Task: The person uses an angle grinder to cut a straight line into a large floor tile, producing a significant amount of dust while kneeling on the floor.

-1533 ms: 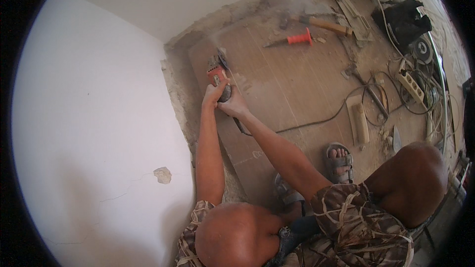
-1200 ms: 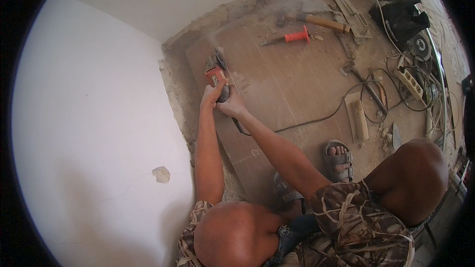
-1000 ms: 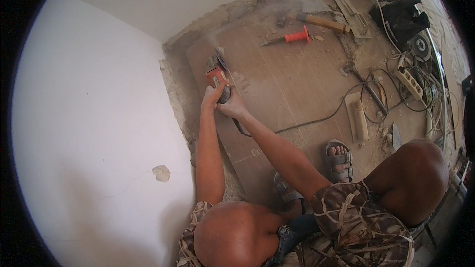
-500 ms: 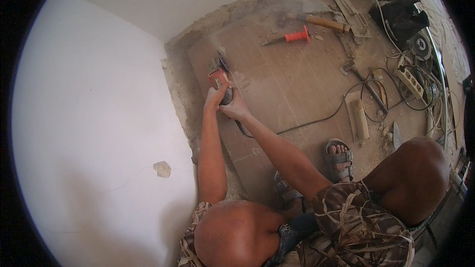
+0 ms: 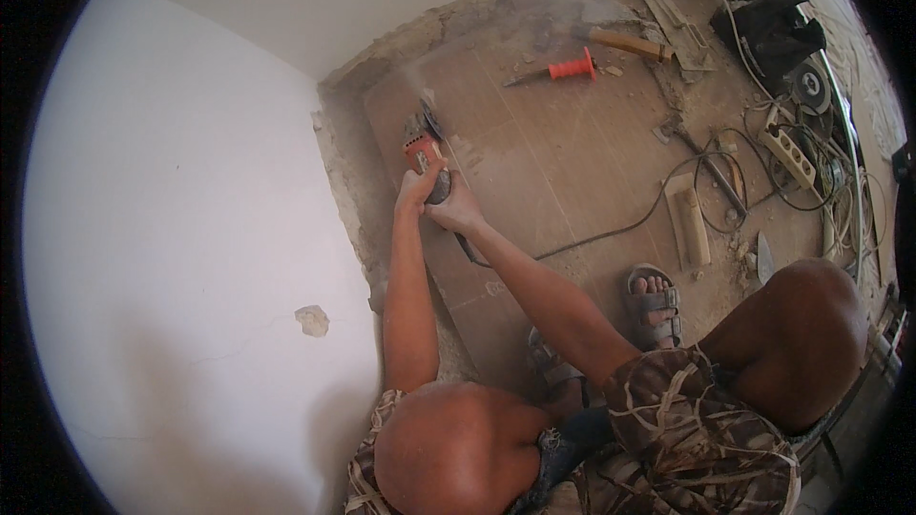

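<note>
Red angle grinder, in both hands, closed around its body

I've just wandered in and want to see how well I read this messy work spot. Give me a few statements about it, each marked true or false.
1. The left hand and right hand both hold the red and black grinder. True.
2. The red-handled chisel is in the right hand. False: it lies on the floor.
3. The white wall at the left has a chipped patch. True.
4. The power strip lies at the picture's left. False: it lies at the right.
5. A dark cable runs across the floor. True.
</note>
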A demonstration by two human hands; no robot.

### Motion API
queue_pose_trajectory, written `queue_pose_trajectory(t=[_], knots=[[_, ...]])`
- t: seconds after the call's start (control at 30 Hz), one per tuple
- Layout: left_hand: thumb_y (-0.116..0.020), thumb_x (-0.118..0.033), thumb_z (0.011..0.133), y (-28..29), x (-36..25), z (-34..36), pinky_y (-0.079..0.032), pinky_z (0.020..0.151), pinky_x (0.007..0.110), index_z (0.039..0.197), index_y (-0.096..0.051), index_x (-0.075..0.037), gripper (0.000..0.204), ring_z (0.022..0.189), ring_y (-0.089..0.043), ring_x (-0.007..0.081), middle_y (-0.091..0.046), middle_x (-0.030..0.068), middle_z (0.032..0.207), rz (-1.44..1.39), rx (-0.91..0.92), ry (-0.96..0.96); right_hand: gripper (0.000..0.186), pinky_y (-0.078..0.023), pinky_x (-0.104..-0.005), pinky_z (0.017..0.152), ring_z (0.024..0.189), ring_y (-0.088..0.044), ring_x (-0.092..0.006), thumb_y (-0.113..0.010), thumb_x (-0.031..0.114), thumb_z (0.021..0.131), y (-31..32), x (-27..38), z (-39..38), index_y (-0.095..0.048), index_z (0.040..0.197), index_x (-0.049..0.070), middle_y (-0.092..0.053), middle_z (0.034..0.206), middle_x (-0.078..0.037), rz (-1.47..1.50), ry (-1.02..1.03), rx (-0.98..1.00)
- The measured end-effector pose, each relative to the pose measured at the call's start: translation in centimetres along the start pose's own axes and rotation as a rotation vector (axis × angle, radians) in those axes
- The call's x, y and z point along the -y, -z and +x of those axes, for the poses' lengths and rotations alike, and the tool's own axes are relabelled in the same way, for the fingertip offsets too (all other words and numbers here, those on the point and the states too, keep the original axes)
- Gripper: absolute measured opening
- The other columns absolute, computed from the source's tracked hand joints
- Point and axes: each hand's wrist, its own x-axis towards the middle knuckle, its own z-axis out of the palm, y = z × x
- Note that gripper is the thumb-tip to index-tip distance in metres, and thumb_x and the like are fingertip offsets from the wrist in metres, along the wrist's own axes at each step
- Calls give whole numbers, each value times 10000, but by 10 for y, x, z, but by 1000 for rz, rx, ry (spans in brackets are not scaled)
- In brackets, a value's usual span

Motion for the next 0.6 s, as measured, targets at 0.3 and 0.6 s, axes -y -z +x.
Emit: queue_pose_trajectory(t=[0.3, 0.6], knots=[[-767, -416, 757, -4, 0, -12, -491, 761, 328, 1088, -638, 69, 601, 863, -638, 182, -665, 99, 979, 10, -31, 5, 848, -499, -407, 866, 1041, -632, -352, -788, 394, 606, 1, -4, -6, -419, 1263, 7, -627, 1108, -222, -37, 3, -2], [-766, -420, 756, -5, 17, -6, -506, 740, 344, 1114, -614, 104, 652, 869, -651, 212, -661, 139, 1009, -35, 11, -24, 890, -535, -387, 712, 875, -680, -319, -786, 375, 615, -6, -22, -6, -376, 1316, 9, -646, 1050, -216, -34, 37, -40]])
